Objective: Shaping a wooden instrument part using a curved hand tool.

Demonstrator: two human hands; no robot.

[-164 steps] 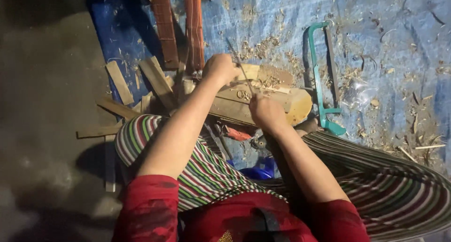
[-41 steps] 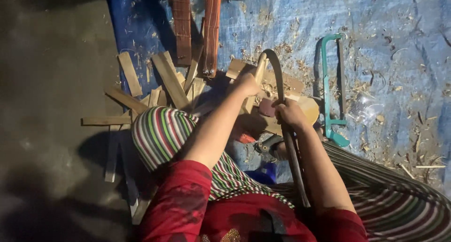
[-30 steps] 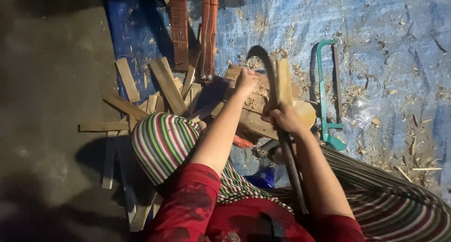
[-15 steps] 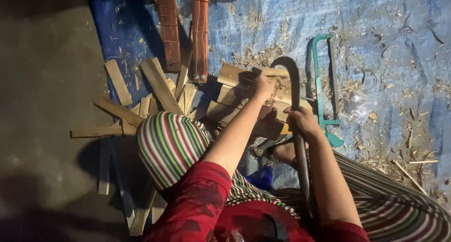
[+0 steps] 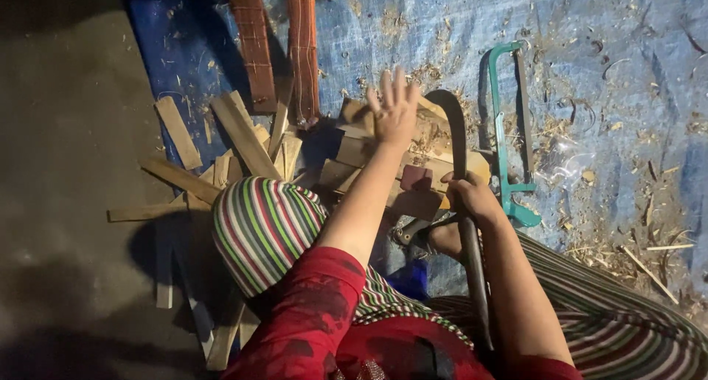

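Over blue tarp (image 5: 590,26), left hand (image 5: 394,111) has lifted, fingers spread; right hand (image 5: 472,196) still grips curved blade (image 5: 459,140).

Your left hand (image 5: 394,111) blurs at the fingertips and covers part of the wood block (image 5: 428,162). Your right hand (image 5: 472,197) hides the curved blade's (image 5: 456,137) grip; two red-brown strips (image 5: 279,41) run off the top edge.

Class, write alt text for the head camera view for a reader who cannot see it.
Seated on a blue tarp, a person grips a curved blade in the right hand and spreads the open left hand above a wood block. Wood strips and a green saw lie nearby.
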